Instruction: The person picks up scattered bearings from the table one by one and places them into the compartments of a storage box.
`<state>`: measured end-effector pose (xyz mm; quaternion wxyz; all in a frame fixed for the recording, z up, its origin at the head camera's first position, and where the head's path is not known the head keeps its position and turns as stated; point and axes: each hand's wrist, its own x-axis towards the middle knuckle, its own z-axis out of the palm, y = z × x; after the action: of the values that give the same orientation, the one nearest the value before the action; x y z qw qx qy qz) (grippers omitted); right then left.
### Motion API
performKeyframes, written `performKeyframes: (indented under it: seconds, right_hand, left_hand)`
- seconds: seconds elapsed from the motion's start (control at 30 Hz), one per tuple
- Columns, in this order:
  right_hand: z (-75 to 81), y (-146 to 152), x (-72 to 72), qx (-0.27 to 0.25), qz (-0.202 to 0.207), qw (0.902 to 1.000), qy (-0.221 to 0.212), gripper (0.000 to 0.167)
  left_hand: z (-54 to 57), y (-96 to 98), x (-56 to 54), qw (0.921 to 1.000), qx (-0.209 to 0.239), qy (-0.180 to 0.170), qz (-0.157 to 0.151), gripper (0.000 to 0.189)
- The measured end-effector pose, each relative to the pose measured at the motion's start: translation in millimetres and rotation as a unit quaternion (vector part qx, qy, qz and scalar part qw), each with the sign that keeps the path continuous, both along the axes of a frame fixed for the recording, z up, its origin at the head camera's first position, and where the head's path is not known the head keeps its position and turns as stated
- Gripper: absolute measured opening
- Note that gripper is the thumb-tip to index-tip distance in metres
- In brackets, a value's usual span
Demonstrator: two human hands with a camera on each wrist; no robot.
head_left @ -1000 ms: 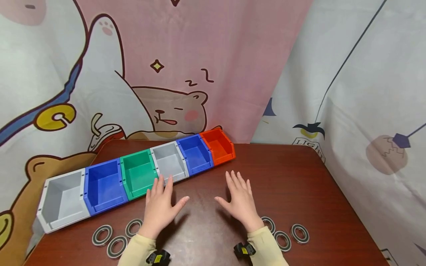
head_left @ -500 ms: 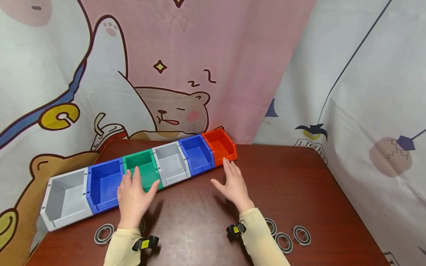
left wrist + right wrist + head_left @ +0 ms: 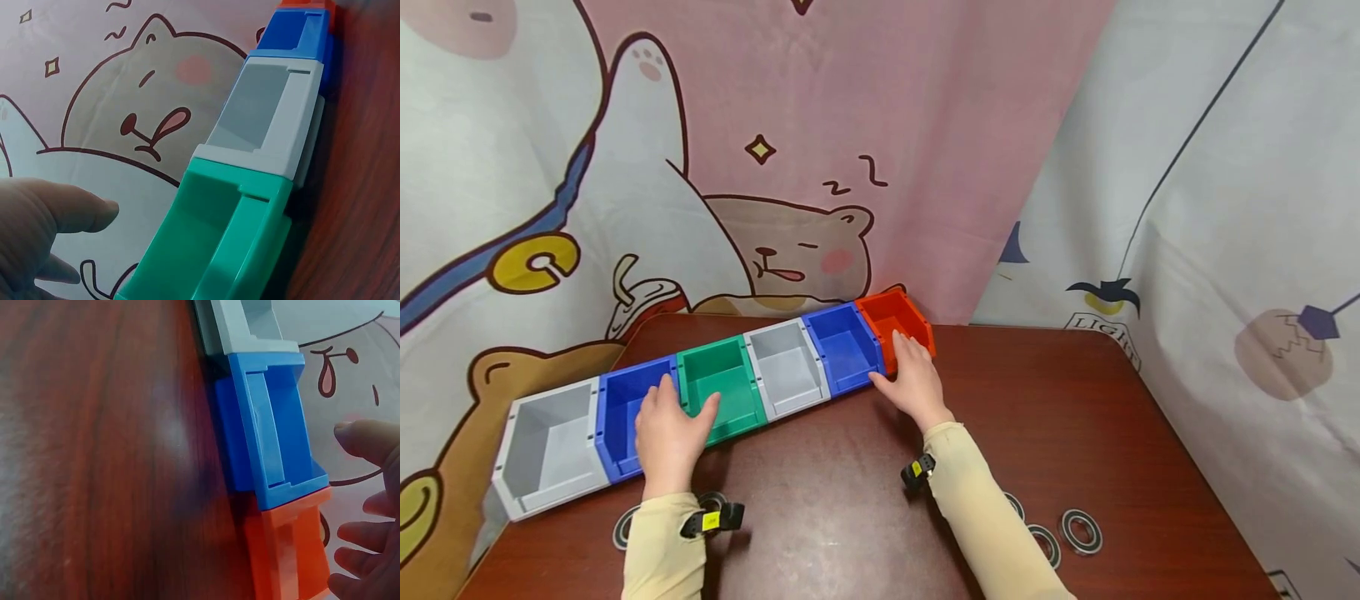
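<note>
A slanting row of joined plastic bins crosses the table: a grey bin (image 3: pixel 553 446) at the left, a blue bin (image 3: pixel 625 417), a green bin (image 3: pixel 200 237), a second grey bin (image 3: pixel 786 367), a second blue bin (image 3: pixel 275 431) and a red bin (image 3: pixel 891 321). My left hand (image 3: pixel 672 437) hovers by the left blue bin and the green one, thumb spread from the fingers, holding nothing. Over the front of the red bin, my right hand (image 3: pixel 916 383) reaches with spread thumb and holds nothing either. Whether either hand touches a bin I cannot tell.
Bearings lie on the brown table (image 3: pixel 820 517): one bearing (image 3: pixel 1081 532) at the right, others partly hidden by the right sleeve (image 3: pixel 981 500) and the left sleeve (image 3: pixel 662 542). A cartoon-printed curtain (image 3: pixel 970 167) hangs behind the table and along its right side.
My left hand has moved left from in front of the green bin toward the left blue one. My right hand has moved forward to the red bin. The left forearm now covers more of the left bearings.
</note>
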<state>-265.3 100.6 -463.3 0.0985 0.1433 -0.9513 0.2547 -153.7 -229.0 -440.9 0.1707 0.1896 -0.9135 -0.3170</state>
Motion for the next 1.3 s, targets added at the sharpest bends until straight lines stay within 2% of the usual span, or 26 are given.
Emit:
performKeyframes:
  seconds: [0.17,0.27,0.43,0.57,0.8,1.0,1.1,1.3]
  right_hand:
    - [0.2,-3.5,-10.9,-0.014,-0.007,0.9998,-0.013,0.082]
    - [0.6,-7.3,-16.9,-0.028,-0.008,0.9992,-0.026,0.082]
    - [-1.6,-13.7,-26.7,-0.022,-0.013,0.9983,-0.053,0.082]
    - [-3.6,-17.5,-32.6,-0.004,-0.019,0.9979,-0.061,0.083]
    - [-7.2,-21.1,-40.6,0.014,-0.025,0.9974,-0.066,0.078]
    - [-11.2,-22.6,-48.4,0.023,-0.031,0.9978,-0.053,0.071]
    - [-11.3,-23.6,-49.9,0.027,-0.034,0.9974,-0.058,0.069]
    - [-11.7,-25.3,-51.4,0.036,-0.035,0.9959,-0.075,0.061]
  left_hand:
    - [-2.5,-3.0,-4.5,0.9999,0.012,-0.004,0.001,0.083]
    - [-2.3,-4.4,-7.8,0.9996,0.024,-0.013,0.012,0.083]
    - [1.0,-6.5,-14.7,0.9966,0.051,-0.057,0.03,0.086]
    - [1.9,-7.4,-18.1,0.9936,0.062,-0.089,0.032,0.087]
    - [-5.6,-9.9,-19.5,0.9936,0.049,-0.098,0.026,0.082]
    - [-9.3,-10.4,-22.9,0.9934,0.045,-0.1,0.03,0.074]
    - [-10.8,-11.5,-23.9,0.9939,0.042,-0.096,0.035,0.069]
    - [-16.0,-14.6,-22.9,0.9924,0.04,-0.109,0.043,0.057]
